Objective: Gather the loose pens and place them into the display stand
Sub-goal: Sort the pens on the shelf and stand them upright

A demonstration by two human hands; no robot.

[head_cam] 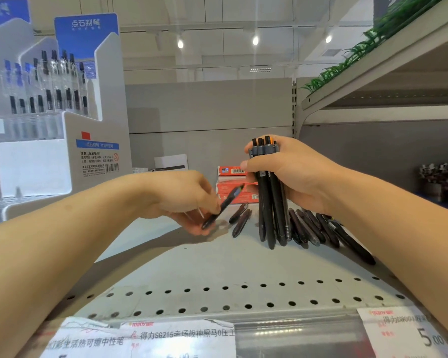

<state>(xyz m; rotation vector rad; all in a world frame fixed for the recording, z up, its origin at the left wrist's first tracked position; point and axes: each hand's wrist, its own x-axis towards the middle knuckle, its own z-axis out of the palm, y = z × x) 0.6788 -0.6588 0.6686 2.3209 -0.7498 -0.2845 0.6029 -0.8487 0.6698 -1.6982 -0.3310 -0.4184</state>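
still in the gather step, nothing from this batch looked placed yet. right hand (290,174) was wrapped tight around an upright bundle of slim black plastic pens (270,202), clicker ends poking out above the fist, tips resting on the pale grey perforated metal shelf (217,267). left hand (184,200) pinched one more blurred black pen (224,204) between fingers and thumb, tilted, just left of the bundle and apart from it. two loose dark pens (241,219) lay on the shelf between the hands; a fan of more dark pens (318,228) lay behind and right of the bundle, partly under the right wrist. white tiered display stand with blue header card (93,140) sat well to the left, already part stocked. stack of red flat boxes (233,186) was behind the hands.

my read: next move was feeding the single pen into the right fist, then sweeping up the rest. risk: bundle gets fat and splays, so keep tips squared on the shelf.
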